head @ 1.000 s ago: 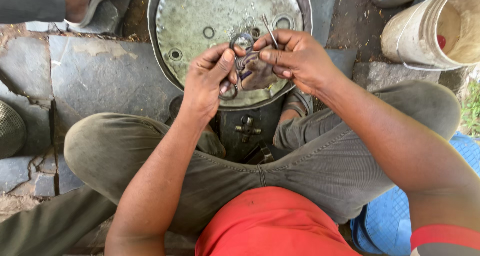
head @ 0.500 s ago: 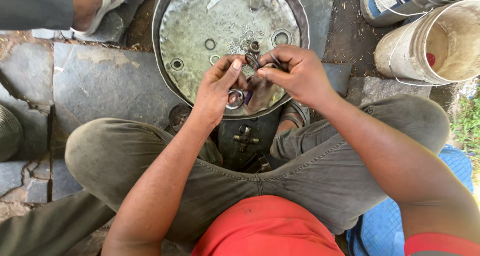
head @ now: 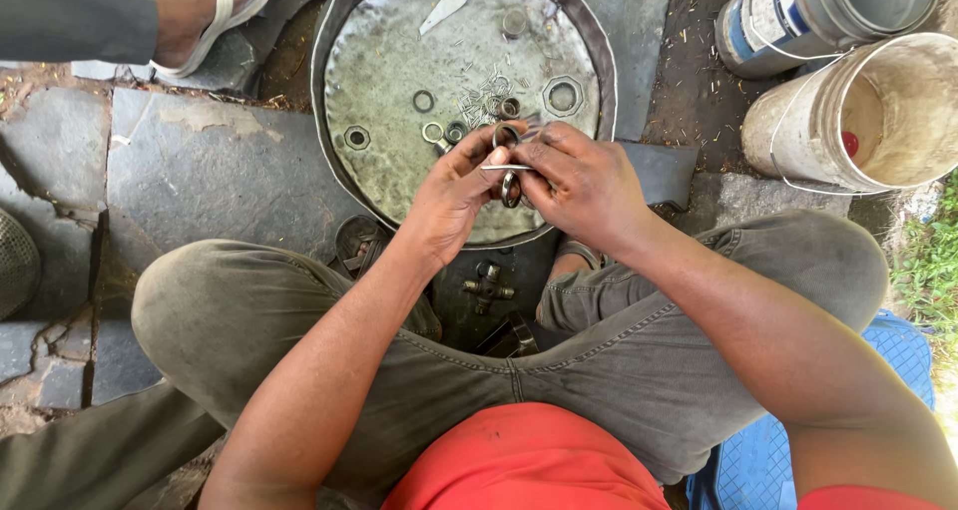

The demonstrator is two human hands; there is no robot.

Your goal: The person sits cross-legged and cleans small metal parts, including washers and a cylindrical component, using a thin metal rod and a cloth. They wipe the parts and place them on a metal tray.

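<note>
Head view: left hand (head: 454,196) and right hand (head: 584,186) both pinch a small metal ring (head: 510,188) over the round metal pan (head: 399,61).

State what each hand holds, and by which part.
Both hands pinch small metal parts over the pan: the left hand a thin pin by its end, the right hand a ring by its rim.

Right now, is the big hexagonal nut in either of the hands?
No: the big hexagonal nut lies on the round metal pan, apart from both hands, which pinch small metal rings.
</note>
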